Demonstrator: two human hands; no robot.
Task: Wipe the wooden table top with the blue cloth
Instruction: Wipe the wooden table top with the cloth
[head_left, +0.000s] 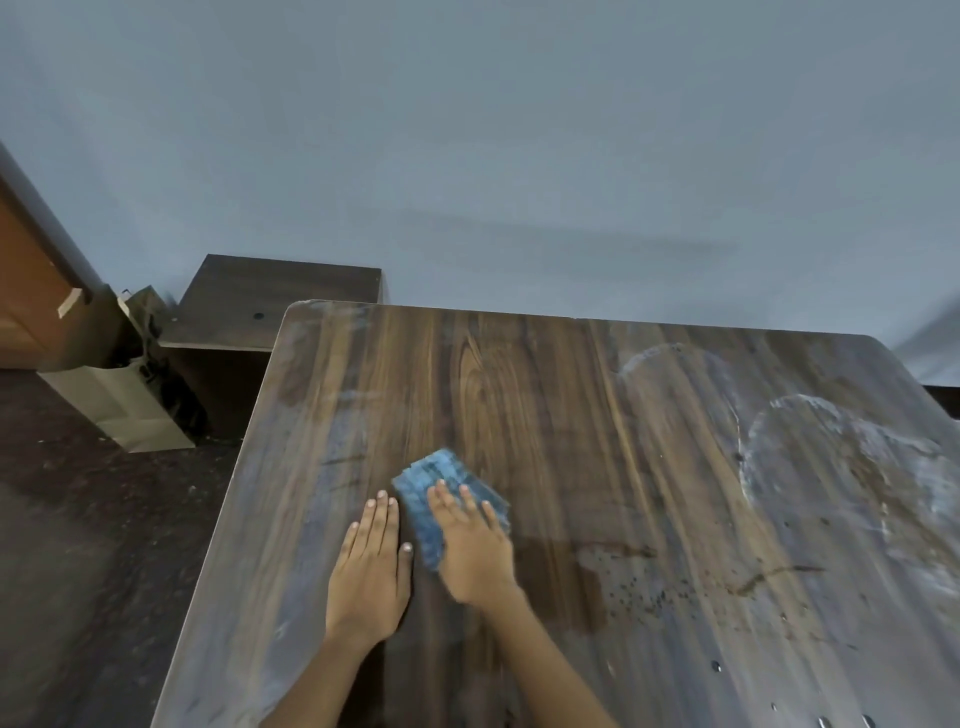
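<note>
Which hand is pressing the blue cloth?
The right hand, fingers flat on the blue cloth; the left hand rests on bare table beside it.

**Colours and patterns, head view**

Your worktop (545, 415) is dark brown wood grain with lighter tan streaks running lengthwise. You've got whitish, chalky swirl marks on its right side and a pale grey haze along its left edge; dark speckles and a darker brown patch sit near the middle. Your cloth (441, 483) is blue with a fine ribbed pattern. The wall (467, 130) is flat grey-blue. The floor (78, 519) is dark, flecked brown. The paper bag (119, 405) is tan. The door (26, 291) is orange-brown. The low cabinet (275, 296) is dark brown.
</note>
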